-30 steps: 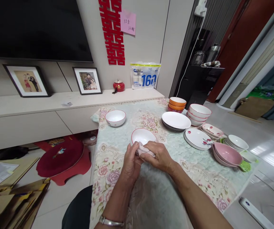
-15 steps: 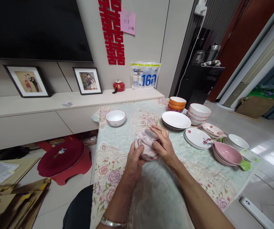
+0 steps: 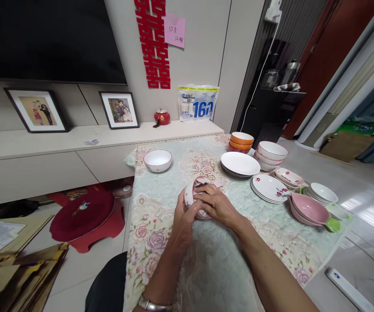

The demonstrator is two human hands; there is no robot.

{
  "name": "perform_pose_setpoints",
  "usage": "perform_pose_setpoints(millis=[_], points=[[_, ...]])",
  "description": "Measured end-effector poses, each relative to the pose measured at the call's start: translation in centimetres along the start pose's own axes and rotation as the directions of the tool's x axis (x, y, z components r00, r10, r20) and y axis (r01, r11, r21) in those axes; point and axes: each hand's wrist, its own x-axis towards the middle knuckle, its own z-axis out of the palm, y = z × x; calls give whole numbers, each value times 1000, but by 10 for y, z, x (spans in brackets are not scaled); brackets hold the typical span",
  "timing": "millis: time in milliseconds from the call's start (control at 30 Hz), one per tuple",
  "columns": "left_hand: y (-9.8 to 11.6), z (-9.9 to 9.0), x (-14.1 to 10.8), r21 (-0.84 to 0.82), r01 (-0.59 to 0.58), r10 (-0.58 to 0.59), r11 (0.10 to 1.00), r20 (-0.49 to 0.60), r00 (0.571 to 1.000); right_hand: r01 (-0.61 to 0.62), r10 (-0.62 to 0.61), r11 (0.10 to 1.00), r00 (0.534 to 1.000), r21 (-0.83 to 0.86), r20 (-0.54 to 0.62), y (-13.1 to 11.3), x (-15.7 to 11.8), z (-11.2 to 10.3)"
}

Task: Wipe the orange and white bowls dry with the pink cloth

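My left hand (image 3: 185, 216) grips a white bowl (image 3: 189, 196) with a red rim, tilted on its side above the table's near middle. My right hand (image 3: 215, 201) reaches into the bowl's mouth, its fingers pressing a pale pink cloth (image 3: 200, 183) against the inside. Most of the cloth is hidden behind the fingers. Beyond and to the left, another white bowl (image 3: 157, 161) with a red rim stands upright on the floral tablecloth (image 3: 156, 242).
On the right stand orange bowls (image 3: 242, 138), red-rimmed bowls (image 3: 272, 151), white plates (image 3: 240, 163), flower plates (image 3: 269, 189), pink dishes (image 3: 310, 208) and small white bowls (image 3: 323, 193). A red stool (image 3: 84, 212) is on the floor at left. A cabinet (image 3: 108, 143) borders the table's far side.
The bowl has tipped so its mouth faces more to the right. My right hand has moved down and into it, and the cloth that covered the bowl is now mostly inside.
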Motion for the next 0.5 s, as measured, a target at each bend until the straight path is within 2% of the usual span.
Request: perform_pose_setpoints(millis=[133,233,300,400,467,500], points=[[-2,0,0,34,-112,114,993,-63,991,-100,100,995,995,25,28,0,-1,6],[-2,-2,1,72,-142,149,987,-108,983,-170,160,965,985,200,66,-8,2,9],[-2,-3,2,97,-148,160,984,-119,980,-230,208,894,973,386,99,-14,4,8],[-1,-4,3,119,-155,166,981,-98,981,-292,267,733,954,614,136,-19,5,1],[1,-4,2,127,-167,178,978,-80,981,-300,242,684,953,665,180,-21,5,-7],[1,-4,2,132,-171,183,976,-84,980,-300,206,691,954,657,218,-22,5,-10]])
